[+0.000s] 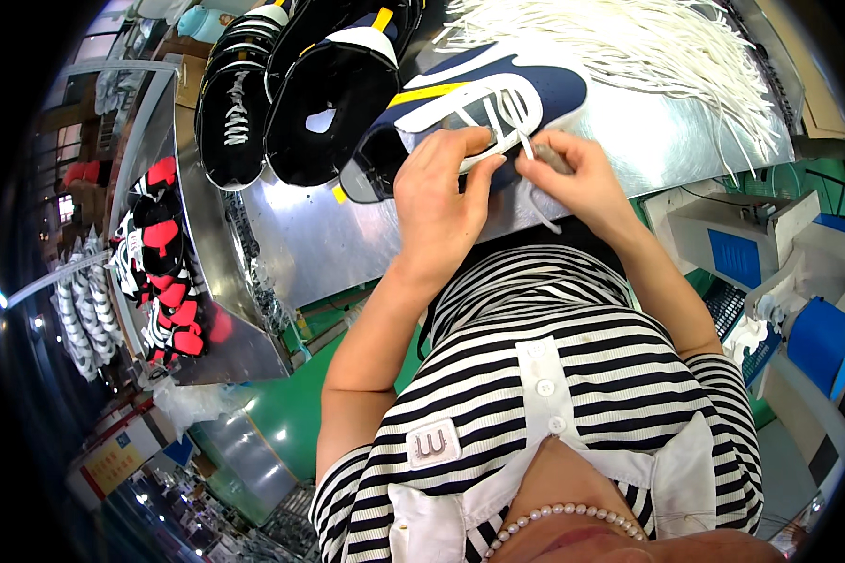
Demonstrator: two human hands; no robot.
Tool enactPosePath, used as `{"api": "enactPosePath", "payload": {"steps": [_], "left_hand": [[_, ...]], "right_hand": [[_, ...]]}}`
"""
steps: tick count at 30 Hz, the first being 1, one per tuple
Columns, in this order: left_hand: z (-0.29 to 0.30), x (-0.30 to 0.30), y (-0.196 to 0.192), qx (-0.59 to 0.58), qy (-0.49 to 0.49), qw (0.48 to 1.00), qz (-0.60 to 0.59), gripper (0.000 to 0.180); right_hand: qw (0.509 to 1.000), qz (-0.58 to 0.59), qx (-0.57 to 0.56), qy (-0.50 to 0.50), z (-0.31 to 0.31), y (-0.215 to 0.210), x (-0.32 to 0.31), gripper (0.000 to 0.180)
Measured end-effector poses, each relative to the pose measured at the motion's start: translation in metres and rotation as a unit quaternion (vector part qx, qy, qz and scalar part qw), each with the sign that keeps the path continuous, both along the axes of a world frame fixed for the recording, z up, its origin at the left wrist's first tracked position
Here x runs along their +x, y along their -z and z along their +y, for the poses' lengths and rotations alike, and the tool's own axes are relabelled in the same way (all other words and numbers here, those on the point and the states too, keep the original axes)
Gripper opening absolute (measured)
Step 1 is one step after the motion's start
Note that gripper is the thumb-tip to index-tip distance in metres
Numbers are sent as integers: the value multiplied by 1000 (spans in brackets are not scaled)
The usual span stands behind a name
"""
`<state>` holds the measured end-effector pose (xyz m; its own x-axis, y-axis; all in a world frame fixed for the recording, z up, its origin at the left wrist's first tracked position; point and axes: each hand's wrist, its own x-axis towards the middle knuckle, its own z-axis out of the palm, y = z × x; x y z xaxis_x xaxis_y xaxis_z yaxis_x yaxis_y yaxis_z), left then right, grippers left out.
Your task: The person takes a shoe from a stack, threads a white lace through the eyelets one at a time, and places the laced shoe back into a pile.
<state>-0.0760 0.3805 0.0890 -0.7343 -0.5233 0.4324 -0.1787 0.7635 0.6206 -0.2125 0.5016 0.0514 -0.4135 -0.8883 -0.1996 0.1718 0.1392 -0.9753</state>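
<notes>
While your left hand pinches lacing edge of navy shoe, your right hand pinches white lace, shoe's toe just beyond.

Bright, glare on tabletop, fisheye-bent edges

Letter-shaped mark on white patch of a striped shirt; unreadable characters on a yellow sign

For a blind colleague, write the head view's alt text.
A person's right hand pinches a white lace at a navy-and-white shoe, which the left hand touches. Other shoes and heaped white laces share the metal table.
</notes>
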Motion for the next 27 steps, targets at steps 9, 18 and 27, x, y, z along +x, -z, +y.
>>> {"api": "enactPosePath", "payload": {"steps": [9, 18, 27], "left_hand": [[-27, -1, 25, -16, 32, 975, -220, 24], [-37, -2, 20, 108, 72, 964, -232, 35], [-30, -7, 32, 10, 29, 975, -221, 30]], "right_hand": [[996, 77, -39, 8, 1, -4, -1, 14], [974, 93, -141, 151, -42, 29, -8, 14], [986, 107, 27, 123, -13, 8, -5, 29]]}}
